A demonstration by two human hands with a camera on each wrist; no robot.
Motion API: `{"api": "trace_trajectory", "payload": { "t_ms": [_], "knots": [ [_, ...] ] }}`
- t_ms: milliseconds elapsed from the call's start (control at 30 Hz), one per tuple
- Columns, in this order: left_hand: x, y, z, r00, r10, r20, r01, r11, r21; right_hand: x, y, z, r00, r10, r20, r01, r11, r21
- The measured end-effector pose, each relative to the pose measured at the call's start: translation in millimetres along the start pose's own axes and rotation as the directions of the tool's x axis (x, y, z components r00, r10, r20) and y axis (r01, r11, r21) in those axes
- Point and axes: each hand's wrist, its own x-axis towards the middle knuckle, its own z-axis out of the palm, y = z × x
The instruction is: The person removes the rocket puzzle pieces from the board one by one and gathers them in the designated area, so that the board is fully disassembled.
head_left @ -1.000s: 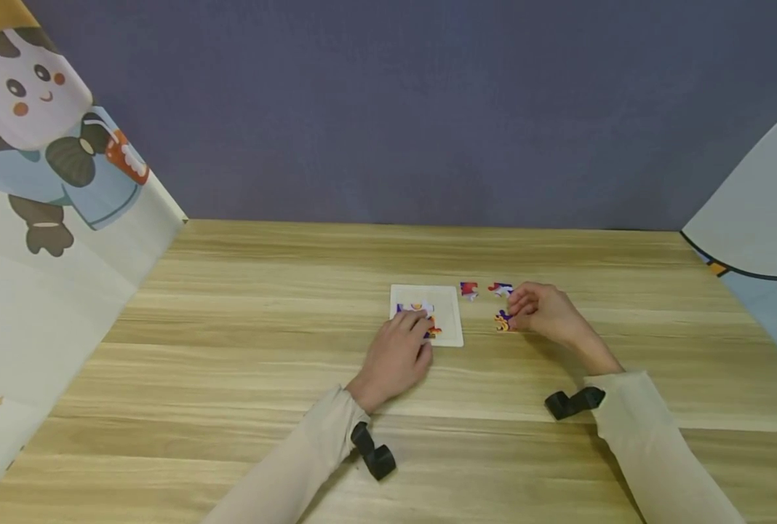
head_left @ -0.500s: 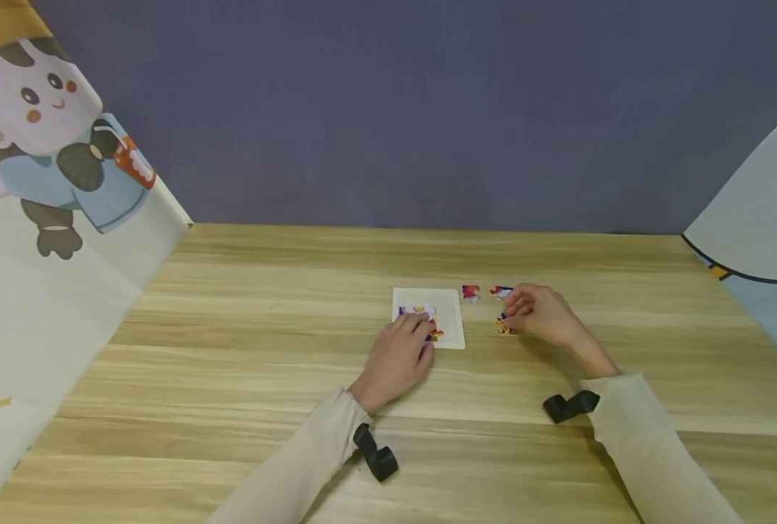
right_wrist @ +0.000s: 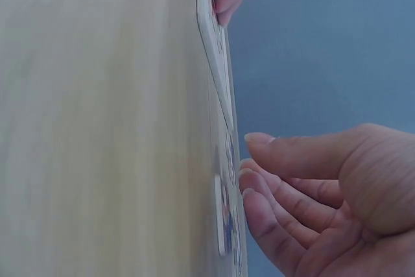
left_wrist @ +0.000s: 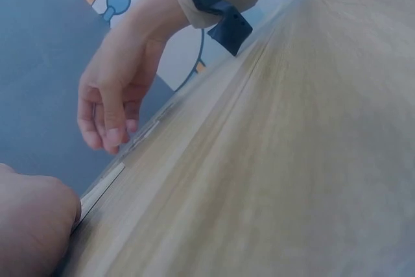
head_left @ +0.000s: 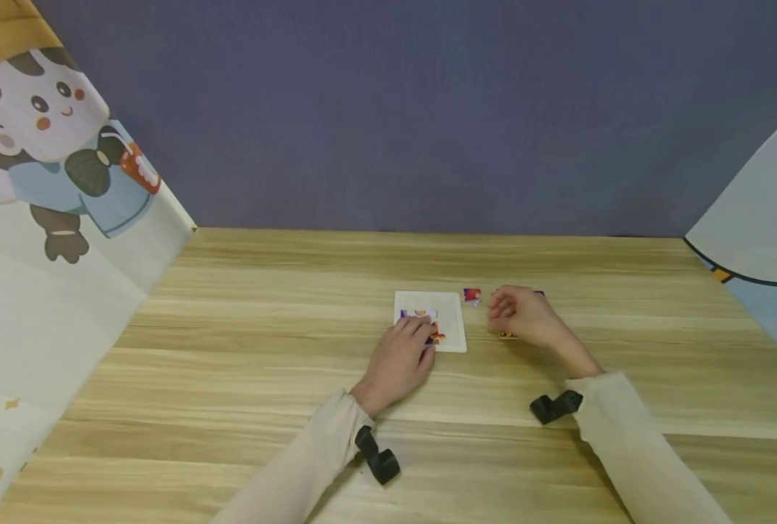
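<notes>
Apparently empty, the loosely curled right hand [head_left: 523,317] hangs over a puzzle piece [head_left: 508,335].

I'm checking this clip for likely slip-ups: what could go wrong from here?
The right hand hangs low over a loose piece and might knock it aside. The left hand, resting on the picture pieces on the white board, could nudge them out of line. The red piece lies near the board, so a sliding board may bump it.

The table [head_left: 231,349] presents a flat, light wood-grain surface. A square, off-white tray [head_left: 454,316] lies directly on it. Beside the tray lie a red-and-purple puzzle piece [head_left: 471,294] and further, partly hidden pieces [head_left: 508,335].
</notes>
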Motion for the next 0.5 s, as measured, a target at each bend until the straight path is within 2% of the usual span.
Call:
{"api": "trace_trajectory", "payload": {
  "t_ms": [500],
  "knots": [
    [0.1,-1.1,1.4,1.000,-0.011,0.006,0.011,1.000,-0.017,14.3,-19.1,21.8,0.998,-0.033,0.045,0.033,0.999,0.008]
  ]
}}
